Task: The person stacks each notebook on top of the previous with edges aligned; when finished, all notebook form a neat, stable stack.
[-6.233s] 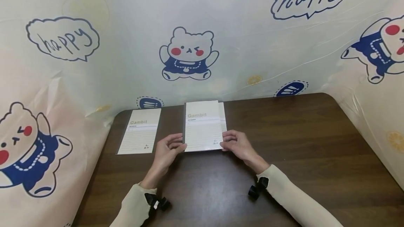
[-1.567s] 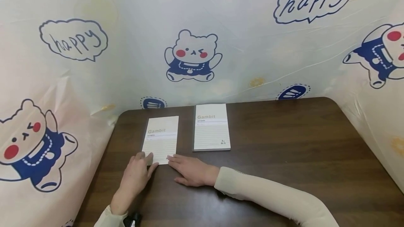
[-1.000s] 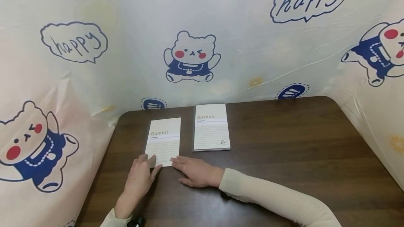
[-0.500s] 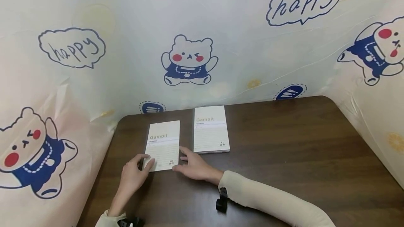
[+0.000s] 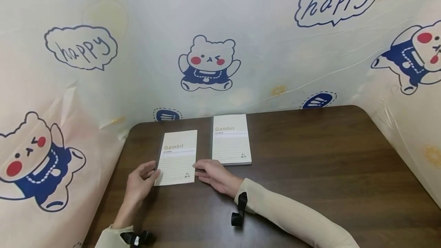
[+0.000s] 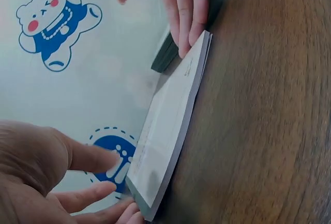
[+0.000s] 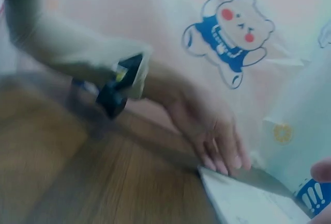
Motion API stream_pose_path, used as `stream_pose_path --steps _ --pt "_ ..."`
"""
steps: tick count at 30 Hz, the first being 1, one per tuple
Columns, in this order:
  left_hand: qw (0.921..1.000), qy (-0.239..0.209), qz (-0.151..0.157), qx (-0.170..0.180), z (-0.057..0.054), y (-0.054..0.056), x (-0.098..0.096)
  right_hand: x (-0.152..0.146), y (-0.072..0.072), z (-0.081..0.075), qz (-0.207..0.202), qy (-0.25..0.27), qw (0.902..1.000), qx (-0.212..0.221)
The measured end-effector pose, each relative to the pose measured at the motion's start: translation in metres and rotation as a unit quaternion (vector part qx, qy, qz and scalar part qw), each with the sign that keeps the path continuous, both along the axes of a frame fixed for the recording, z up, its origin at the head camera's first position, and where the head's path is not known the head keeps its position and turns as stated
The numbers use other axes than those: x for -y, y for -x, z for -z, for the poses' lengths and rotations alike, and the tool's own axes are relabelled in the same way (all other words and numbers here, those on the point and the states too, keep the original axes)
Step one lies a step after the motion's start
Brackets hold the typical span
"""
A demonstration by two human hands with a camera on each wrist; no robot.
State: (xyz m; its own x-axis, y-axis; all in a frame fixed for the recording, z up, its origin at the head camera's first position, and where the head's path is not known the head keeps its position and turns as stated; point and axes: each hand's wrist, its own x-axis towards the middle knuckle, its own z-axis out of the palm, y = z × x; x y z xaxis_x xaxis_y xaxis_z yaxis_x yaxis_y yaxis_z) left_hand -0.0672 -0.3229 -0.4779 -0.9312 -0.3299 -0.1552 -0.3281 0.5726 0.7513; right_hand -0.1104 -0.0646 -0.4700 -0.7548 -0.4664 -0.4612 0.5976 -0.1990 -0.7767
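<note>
A white notebook [image 5: 180,156] marked "Gambit", with a dark spine, lies on the dark wooden table [image 5: 310,171] at the left. At its left edge is my left hand [image 5: 139,181]; in the left wrist view the fingers touch the spine and the thumb [image 6: 95,158] stands apart from the cover. My right hand [image 5: 218,176] is at the right edge, its straight fingers touching the notebook's side and its thumb raised in the left wrist view. A second notebook pile [image 5: 231,141], squared up, lies just right of and behind the first.
A pale printed sheet [image 5: 268,49] with cartoon bears hangs behind and beside the table. Black wrist cameras [image 5: 237,217] are strapped over the light sleeves [image 5: 293,209]. The table's back edge runs close behind the notebook pile.
Earlier both hands held the right pile, then shifted to the left notebook, which slid right and nearer. Lately the left thumb has lifted off its cover and the hand has drawn slightly left.
</note>
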Motion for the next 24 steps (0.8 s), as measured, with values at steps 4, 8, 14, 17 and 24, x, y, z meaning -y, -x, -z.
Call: stream_pose_path --steps 4,8,14,17,24 --pt "0.9999 0.004 -0.012 0.001 0.001 0.000 0.002 0.006 0.001 0.002 0.012 0.000 0.9996 0.024" --pt "0.9998 0.002 -0.018 0.009 0.003 -0.002 0.006 0.012 0.000 0.004 0.027 -0.021 0.9989 0.031" --pt "0.9991 -0.007 0.000 0.041 0.004 -0.003 0.008 0.017 -0.003 0.008 0.009 -0.041 0.9989 0.019" --pt "0.9986 -0.017 0.011 0.048 0.004 -0.004 0.007 0.017 -0.004 0.012 -0.016 -0.067 0.9973 -0.025" --pt "0.9977 -0.040 0.018 0.052 -0.001 -0.007 0.007 0.011 -0.010 0.006 -0.036 -0.115 0.9856 -0.119"
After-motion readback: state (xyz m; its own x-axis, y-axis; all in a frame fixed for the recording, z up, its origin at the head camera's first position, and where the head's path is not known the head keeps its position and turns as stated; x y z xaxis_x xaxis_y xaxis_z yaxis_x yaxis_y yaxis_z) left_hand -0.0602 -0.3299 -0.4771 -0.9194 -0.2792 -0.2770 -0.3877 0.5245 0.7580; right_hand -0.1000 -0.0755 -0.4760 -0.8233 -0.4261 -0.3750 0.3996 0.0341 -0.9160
